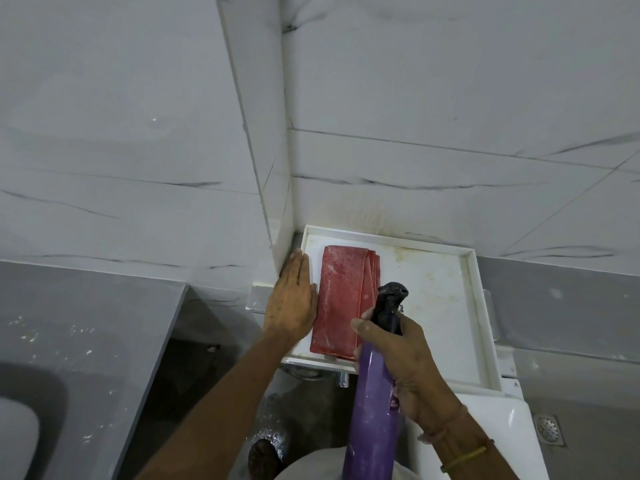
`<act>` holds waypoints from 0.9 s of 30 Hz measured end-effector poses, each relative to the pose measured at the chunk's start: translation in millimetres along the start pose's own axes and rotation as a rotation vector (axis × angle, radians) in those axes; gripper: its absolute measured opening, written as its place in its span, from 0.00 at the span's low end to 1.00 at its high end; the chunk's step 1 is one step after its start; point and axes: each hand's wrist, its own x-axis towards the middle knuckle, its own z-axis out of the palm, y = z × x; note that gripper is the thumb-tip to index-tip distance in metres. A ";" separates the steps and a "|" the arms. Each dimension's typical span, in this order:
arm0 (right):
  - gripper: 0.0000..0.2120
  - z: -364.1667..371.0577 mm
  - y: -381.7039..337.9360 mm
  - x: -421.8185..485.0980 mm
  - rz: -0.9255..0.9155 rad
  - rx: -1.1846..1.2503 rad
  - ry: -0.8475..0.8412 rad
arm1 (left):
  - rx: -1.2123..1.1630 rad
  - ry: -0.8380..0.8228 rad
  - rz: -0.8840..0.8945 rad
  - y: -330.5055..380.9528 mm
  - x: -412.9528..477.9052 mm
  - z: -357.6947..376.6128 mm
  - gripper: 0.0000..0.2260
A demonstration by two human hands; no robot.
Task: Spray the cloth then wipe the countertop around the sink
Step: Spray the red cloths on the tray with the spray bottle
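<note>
On the white tray (472,306), left hand (292,303) lies flat beside red cloth (341,299); right hand (408,362) grips purple spray bottle (372,410), label unreadable.

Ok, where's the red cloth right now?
In the head view the folded red cloth lies flat on the white tray in the wall corner, between the left hand and the purple spray bottle held by the right hand.

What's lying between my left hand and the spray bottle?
The folded red cloth lies between the left hand and the purple spray bottle, on the white tray, in the head view.
</note>
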 end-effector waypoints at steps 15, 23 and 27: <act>0.04 0.9 2.6 -0.1 0.005 -0.003 -0.032 | -0.003 0.017 -0.005 1.0 -1.1 -0.5 0.26; 0.05 0.1 7.4 1.5 0.017 -0.027 0.028 | -0.013 0.026 -0.002 2.1 -0.8 -2.2 0.26; 0.06 -2.9 7.6 0.5 0.017 0.009 0.030 | -0.032 0.024 -0.003 1.0 -2.2 -3.0 0.26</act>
